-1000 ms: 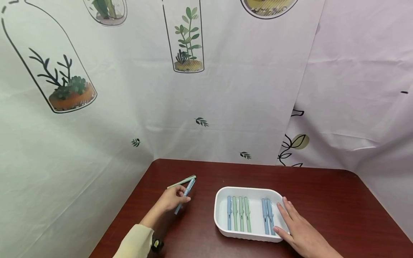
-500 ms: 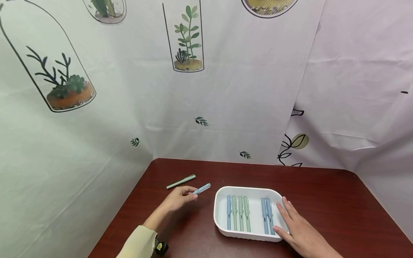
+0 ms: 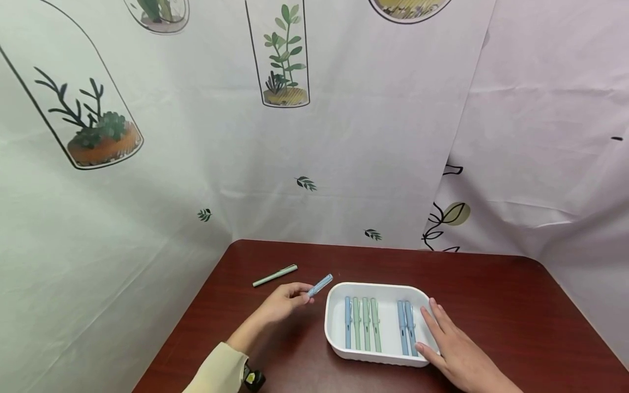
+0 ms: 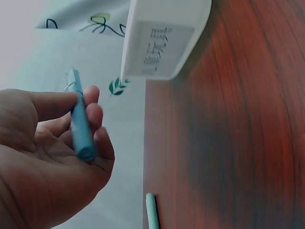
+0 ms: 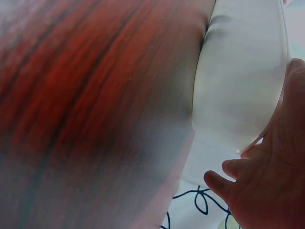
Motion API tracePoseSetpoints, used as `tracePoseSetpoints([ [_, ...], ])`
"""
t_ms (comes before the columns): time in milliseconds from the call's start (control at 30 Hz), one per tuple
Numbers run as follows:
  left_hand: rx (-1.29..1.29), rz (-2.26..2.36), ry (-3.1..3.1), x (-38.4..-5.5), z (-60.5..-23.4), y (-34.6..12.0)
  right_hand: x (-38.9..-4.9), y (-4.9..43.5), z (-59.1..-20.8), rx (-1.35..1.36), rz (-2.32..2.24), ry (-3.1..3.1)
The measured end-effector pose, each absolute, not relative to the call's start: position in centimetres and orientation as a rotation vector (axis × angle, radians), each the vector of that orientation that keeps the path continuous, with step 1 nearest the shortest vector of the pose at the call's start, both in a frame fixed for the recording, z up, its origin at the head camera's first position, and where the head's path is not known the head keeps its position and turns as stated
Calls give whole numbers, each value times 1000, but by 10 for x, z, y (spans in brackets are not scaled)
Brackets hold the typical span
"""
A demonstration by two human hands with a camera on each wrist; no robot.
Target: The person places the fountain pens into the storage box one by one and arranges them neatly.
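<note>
My left hand [image 3: 287, 301] pinches a blue pen [image 3: 320, 285] between thumb and fingers, just left of the white tray [image 3: 393, 360]. In the left wrist view the same blue pen [image 4: 81, 119] lies across the curled fingers, its clip end pointing away. Inside the tray, one blue pen [image 3: 348, 322] and several green pens [image 3: 366, 325] lie side by side on the left. Two more blue pens [image 3: 405, 327] lie together toward the right. My right hand [image 3: 457, 349] rests on the tray's right rim with fingers spread and fairly straight, the thumb reaching over the near corner.
A green pen [image 3: 275, 275] lies slanted on the dark red table [image 3: 516, 305], behind my left hand. A printed cloth [image 3: 363, 136] hangs behind the table's far edge and along its sides. A label [image 4: 167, 47] shows on the tray's side.
My left hand has carried the blue pen right, away from the green pen and up to the tray's left side, turning it on the way. The right hand has stayed on the tray.
</note>
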State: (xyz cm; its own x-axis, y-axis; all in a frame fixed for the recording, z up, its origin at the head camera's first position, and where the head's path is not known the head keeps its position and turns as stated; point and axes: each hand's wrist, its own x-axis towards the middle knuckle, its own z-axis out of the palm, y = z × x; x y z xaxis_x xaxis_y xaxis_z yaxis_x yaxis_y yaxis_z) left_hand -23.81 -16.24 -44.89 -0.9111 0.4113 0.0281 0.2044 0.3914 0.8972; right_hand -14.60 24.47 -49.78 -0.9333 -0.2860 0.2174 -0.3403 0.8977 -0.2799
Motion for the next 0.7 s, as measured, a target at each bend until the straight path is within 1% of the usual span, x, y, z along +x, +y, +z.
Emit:
tracePoseSetpoints([
  [267, 492, 1670, 2222, -236, -443, -145, -146, 243, -497, 474, 448, -2866],
  [700, 500, 1674, 2137, -236, -446, -122, -144, 243, -497, 484, 440, -2859],
])
